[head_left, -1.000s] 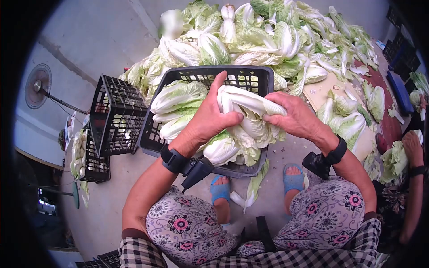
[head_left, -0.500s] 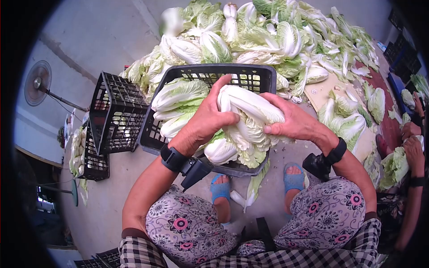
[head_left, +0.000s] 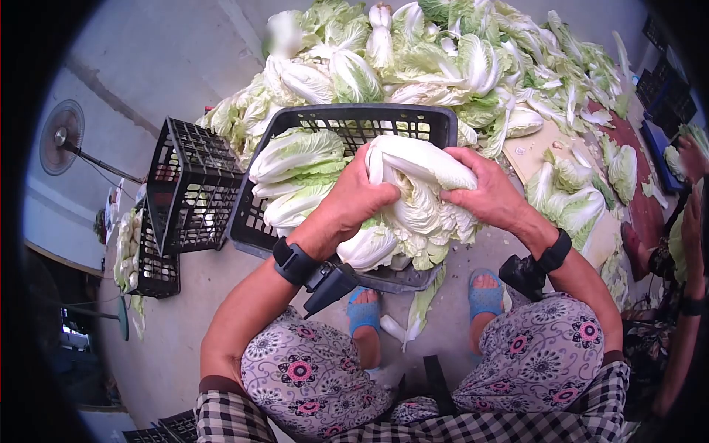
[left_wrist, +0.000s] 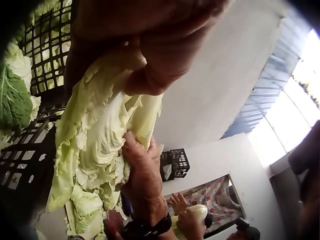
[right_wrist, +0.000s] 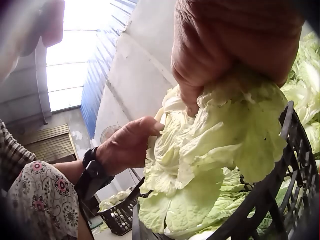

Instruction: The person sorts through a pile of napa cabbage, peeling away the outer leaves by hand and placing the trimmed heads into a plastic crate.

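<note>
Over the near right part of a black plastic crate point(head_left: 255, 136), both hands hold a napa cabbage point(head_left: 425, 166) with a thick white base and pale, ruffled leaves. My left hand point(head_left: 354, 198) grips its left end, thumb on the near side and fingers behind. Around the right end of the white base, my right hand point(head_left: 491, 193) has its thumb below and its fingers over the top. In the right wrist view, leaves of the cabbage point(right_wrist: 200, 150) hang loosely over the crate. Several more cabbages point(head_left: 295, 159) lie in the crate's left side.
A big heap of cabbages and loose leaves point(head_left: 458, 66) lies behind the crate. Black crates point(head_left: 196, 192) stand stacked at left, near a fan point(head_left: 62, 138). Trimmed cabbages point(head_left: 569, 199) lie on a board at right, where another person's arm point(head_left: 690, 295) shows. Leaves point(head_left: 421, 310) lie between the sandals.
The held cabbage has turned and shifted slightly right, its white base showing more broadly. My left fingers, earlier pointing up, are now mostly behind it. At the far right, the other person's arms have moved.
</note>
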`<state>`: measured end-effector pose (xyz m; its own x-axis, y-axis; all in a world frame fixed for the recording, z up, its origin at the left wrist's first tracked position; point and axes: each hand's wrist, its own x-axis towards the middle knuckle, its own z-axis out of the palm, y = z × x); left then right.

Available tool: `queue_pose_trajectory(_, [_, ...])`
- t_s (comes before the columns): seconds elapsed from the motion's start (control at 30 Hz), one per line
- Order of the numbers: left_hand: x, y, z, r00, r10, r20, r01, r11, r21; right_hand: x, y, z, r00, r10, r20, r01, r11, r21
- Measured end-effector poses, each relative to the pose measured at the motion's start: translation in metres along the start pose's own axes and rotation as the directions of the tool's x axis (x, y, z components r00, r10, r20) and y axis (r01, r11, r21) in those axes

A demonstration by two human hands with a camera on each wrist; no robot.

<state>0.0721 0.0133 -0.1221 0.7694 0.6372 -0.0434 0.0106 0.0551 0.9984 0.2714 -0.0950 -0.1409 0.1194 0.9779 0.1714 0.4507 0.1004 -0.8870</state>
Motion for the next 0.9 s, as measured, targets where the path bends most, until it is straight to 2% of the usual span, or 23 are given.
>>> queue_pose_trajectory(0.2, [-0.004,0.006,0.001,0.999,-0.031,0.011,0.031,0.999,0.032,0.001,0.001,-0.004,0.996,0.057,0.073,-0.058,0.998,0.014])
queue_pose_trajectory(0.3, [-0.004,0.002,0.000,0.999,-0.032,0.001,0.032,0.998,0.054,-0.001,0.002,-0.013,0.970,0.026,0.241,-0.045,0.996,0.073])
queue_pose_trajectory(0.4, [-0.006,0.002,-0.004,1.000,-0.026,-0.010,0.027,0.996,0.083,-0.004,0.009,-0.012,0.926,0.000,0.378,-0.161,0.904,0.396])
queue_pose_trajectory(0.43, [-0.006,0.000,-0.004,1.000,-0.008,-0.013,0.009,0.999,0.053,-0.003,0.004,-0.015,0.905,0.029,0.425,-0.242,0.856,0.457])
queue_pose_trajectory(0.5, [-0.006,-0.002,-0.004,0.999,0.027,-0.020,-0.027,1.000,-0.009,-0.001,0.005,-0.014,0.921,0.103,0.376,-0.271,0.861,0.430])
queue_pose_trajectory(0.53, [-0.006,-0.002,-0.004,1.000,0.024,0.019,-0.024,1.000,-0.014,0.000,0.005,-0.013,0.926,0.140,0.349,-0.288,0.862,0.417])
queue_pose_trajectory(0.6, [-0.005,0.002,-0.002,0.995,0.023,0.101,-0.021,1.000,-0.023,-0.002,0.005,-0.009,0.917,0.115,0.382,-0.276,0.874,0.400])
queue_pose_trajectory(0.7, [-0.007,0.011,0.006,0.989,0.006,0.147,-0.015,0.998,0.057,-0.001,0.001,-0.008,0.879,0.075,0.471,-0.274,0.888,0.369])
queue_pose_trajectory(0.73, [-0.008,0.016,0.010,0.993,0.006,0.118,-0.010,0.999,0.035,-0.001,-0.001,-0.010,0.863,0.072,0.500,-0.280,0.892,0.355])
queue_pose_trajectory(0.83, [-0.004,0.018,0.013,0.997,0.030,0.067,-0.028,0.999,-0.043,-0.001,0.000,-0.009,0.925,0.029,0.378,-0.252,0.791,0.557])
queue_pose_trajectory(0.9, [0.000,0.016,0.015,0.997,0.045,0.056,-0.042,0.998,-0.053,0.002,0.004,-0.012,0.961,0.029,0.275,-0.189,0.794,0.578])
